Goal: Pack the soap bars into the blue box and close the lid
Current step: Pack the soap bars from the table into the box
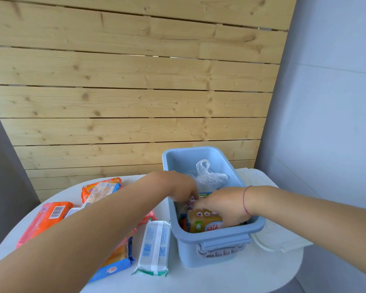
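The blue box [216, 235] stands open on the white table, with a crumpled clear plastic bag [209, 176] at its far end. Both my hands reach inside it. My right hand [222, 206] rests on a yellow-wrapped soap bar [203, 224] at the box's near end. Fingers down over the box's left wall, my left hand [178, 186] touches a small packet; its grip is hidden. The white lid [279, 237] lies flat to the right of the box. Left of the box lie loose soap bars: a white one [154, 250], a blue-orange one [116, 263], a pink-orange one [44, 220].
More wrapped bars [99, 190] lie at the table's far left, partly under my left forearm. The round white table [220, 280] ends close behind the box at a wooden plank wall [135, 92]. A grey handle [222, 250] sticks out of the box's near side.
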{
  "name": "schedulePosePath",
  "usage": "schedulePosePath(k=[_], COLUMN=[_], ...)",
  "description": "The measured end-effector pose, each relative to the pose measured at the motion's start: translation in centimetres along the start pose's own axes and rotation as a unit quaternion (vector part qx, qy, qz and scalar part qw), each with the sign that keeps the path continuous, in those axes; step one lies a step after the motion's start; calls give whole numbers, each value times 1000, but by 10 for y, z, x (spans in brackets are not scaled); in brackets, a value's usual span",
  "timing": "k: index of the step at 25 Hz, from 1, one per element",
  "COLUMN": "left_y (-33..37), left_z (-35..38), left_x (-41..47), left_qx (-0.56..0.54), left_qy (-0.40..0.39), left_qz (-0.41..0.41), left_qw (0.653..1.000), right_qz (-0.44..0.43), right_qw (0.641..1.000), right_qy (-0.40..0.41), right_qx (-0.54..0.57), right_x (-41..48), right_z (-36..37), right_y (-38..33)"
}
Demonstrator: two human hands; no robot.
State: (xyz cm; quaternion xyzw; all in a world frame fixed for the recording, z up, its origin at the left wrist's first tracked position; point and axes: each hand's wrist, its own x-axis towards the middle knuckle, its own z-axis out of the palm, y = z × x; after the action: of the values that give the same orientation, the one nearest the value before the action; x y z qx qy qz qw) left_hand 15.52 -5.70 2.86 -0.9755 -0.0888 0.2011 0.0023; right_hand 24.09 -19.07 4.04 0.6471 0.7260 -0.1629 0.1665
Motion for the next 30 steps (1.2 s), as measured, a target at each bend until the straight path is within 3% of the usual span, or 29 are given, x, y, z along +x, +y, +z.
schedulePosePath(k=[4, 7, 9, 14, 18, 22, 25, 30], left_y=[-19, -20, -8, 31, 66, 70, 56, 50], left_z=[3, 3, 6, 17, 23, 33, 29, 21], left_x=[-23, -35, -40, -17, 15, 25, 13, -5], left_qx=[-87, -71, -48, 40, 74, 119, 70, 31], left_qy=[85, 88, 54, -36, -39, -27, -12, -60], left_qz=[-21, -38, -14, 29, 94, 96, 119, 128], left_qw=[992, 993, 997, 998, 992, 988, 990, 990], right_qz=[78, 242, 305, 333, 339, 350, 354, 358], right_qw=[986, 959, 942, 937, 932, 926, 925, 925], right_qy=[96, 143, 136, 106, 127, 133, 131, 99], right_qx=[110, 46, 9, -15, -14, -40, -46, -85], right_x=[-26, -26, -11, 12, 11, 6, 9, 21], right_z=[-33, -50, -41, -14, -19, -21, -17, 4], right_y=[17, 23, 14, 1, 8, 10, 9, 3])
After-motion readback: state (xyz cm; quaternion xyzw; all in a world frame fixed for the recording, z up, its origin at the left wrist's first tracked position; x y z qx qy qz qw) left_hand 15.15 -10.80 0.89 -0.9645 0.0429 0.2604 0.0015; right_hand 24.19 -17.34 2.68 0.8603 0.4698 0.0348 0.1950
